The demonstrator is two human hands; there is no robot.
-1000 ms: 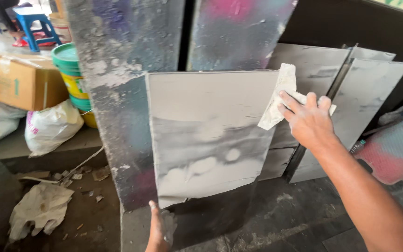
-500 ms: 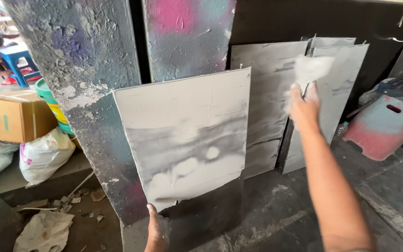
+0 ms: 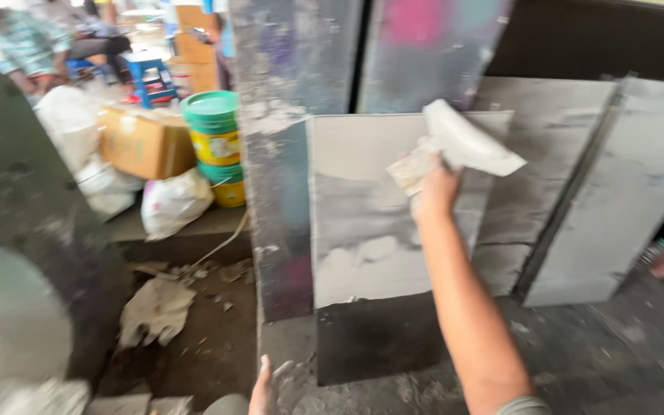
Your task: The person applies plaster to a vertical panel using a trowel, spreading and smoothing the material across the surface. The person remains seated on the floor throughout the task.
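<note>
One head-worn camera supplies the only view. It looks forward and slightly downward from standing height toward grey panels [image 3: 393, 207] leaning against a pillar [image 3: 286, 154], near enough that the raised right hand [image 3: 433, 188] fills mid-frame. The left hand [image 3: 261, 392] enters at the bottom edge. No second view overlaps.

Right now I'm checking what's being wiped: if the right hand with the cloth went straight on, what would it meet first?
Most likely the grey-smeared panel leaning upright just behind it. The right hand holds the white cloth before the panel's upper edge; the gap is unclear.
</note>
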